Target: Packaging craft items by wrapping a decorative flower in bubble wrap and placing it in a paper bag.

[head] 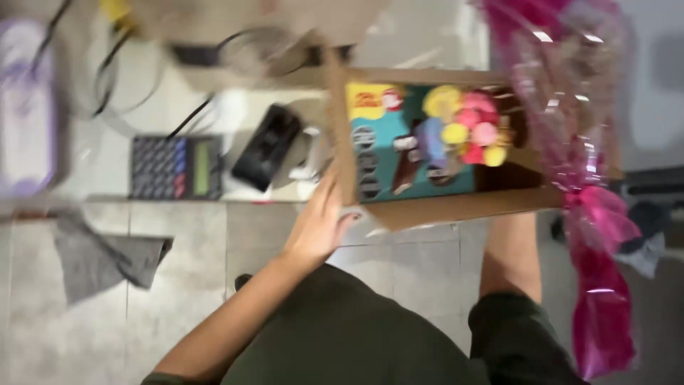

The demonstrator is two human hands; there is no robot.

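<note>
While the left hand (319,227) clasps the cardboard box's (456,207) near wall, the right hand's grip is hidden underneath; colourful packets (434,139) already sit inside, pink cellophane (591,214) alongside.

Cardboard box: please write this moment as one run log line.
left hand: grips cardboard box edge | right hand: hidden under box | pink cellophane: beside box

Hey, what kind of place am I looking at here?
Probably a small shop counter or packing spot. A calculator lies on the white counter, the left hand steadies a cardboard box of colourful packaged goods, and pink cellophane wrap hangs beside it.
</note>
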